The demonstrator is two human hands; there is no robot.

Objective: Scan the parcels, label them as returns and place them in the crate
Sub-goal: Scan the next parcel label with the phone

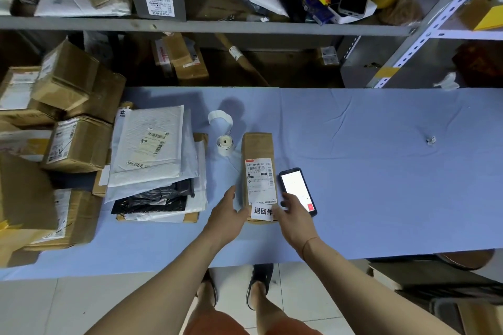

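Observation:
A narrow brown cardboard parcel point(257, 148) lies lengthwise on the blue table point(367, 171). It bears a white shipping label and, at its near end, a white return sticker point(262, 211) with black characters. My left hand point(227, 213) rests against the parcel's near left side, fingers spread. My right hand point(292, 219) presses on the parcel's near right corner beside the sticker. A black phone point(298, 189) with a lit screen lies on the table right of the parcel, partly under my right fingers. A roll of white labels point(225, 143) stands just left of the parcel's far end.
A stack of white and black mailer bags point(155, 163) lies left of the parcel. Brown boxes point(76, 144) are piled at the table's left end. Metal shelving point(217, 26) loaded with parcels runs along the back. A small crumpled scrap point(431, 140) lies at the right.

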